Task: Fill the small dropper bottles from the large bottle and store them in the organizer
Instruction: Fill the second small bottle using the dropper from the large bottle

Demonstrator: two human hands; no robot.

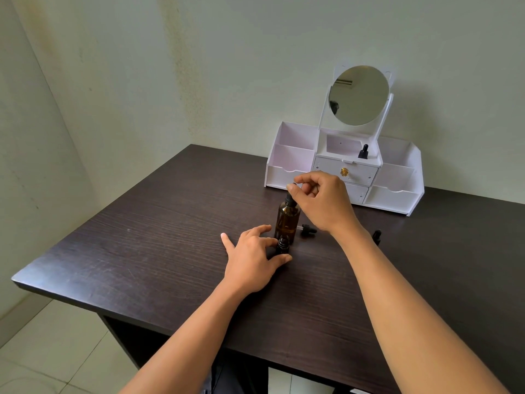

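The large amber bottle [287, 220] stands upright mid-table. My right hand [321, 200] pinches the black rubber bulb of its dropper [291, 191], which sits at the bottle's neck. In front of it stands a small dark bottle [283, 245] without a cap, steadied between thumb and fingers of my left hand [252, 260]. A loose black dropper cap [308, 230] lies on the table to the right of the large bottle. Another small dropper bottle [376, 236] shows partly behind my right forearm. One capped small bottle [363, 151] stands in the middle compartment of the white organizer [287, 155].
The organizer stands at the table's back edge against the wall, with a round mirror [359, 95] on top and drawers with a gold knob [344, 172]. The dark wooden table [142, 237] ends at left and front edges, with tiled floor below.
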